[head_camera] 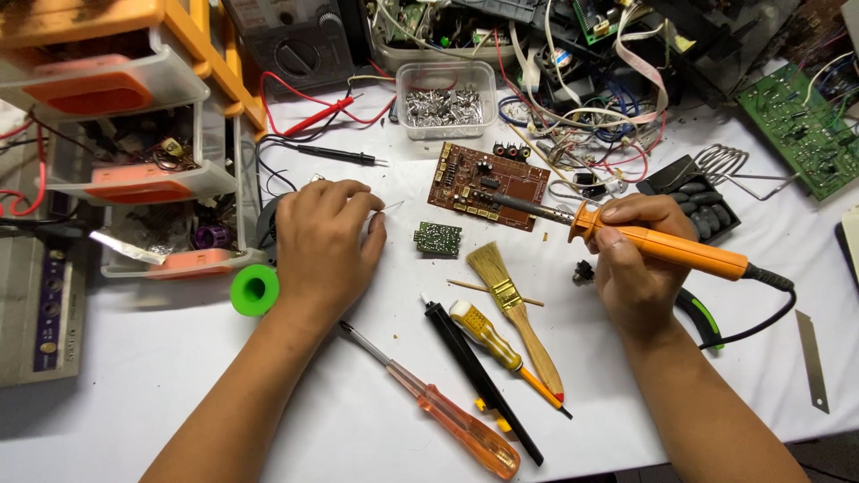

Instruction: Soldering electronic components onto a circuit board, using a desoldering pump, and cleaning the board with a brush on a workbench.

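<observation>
From the head camera, we saw the right hand (637, 268) closed around the orange plastic handle of a corded soldering iron (664, 246), its metal tip over the brown rectangular circuit board (488, 185) on the white tabletop (179, 376). We judged the iron light and stiff, best held by that handle. The left hand (324, 246) pinched a thin solder wire (386, 210). A clear plastic tub (446, 98) held small metal parts.
</observation>
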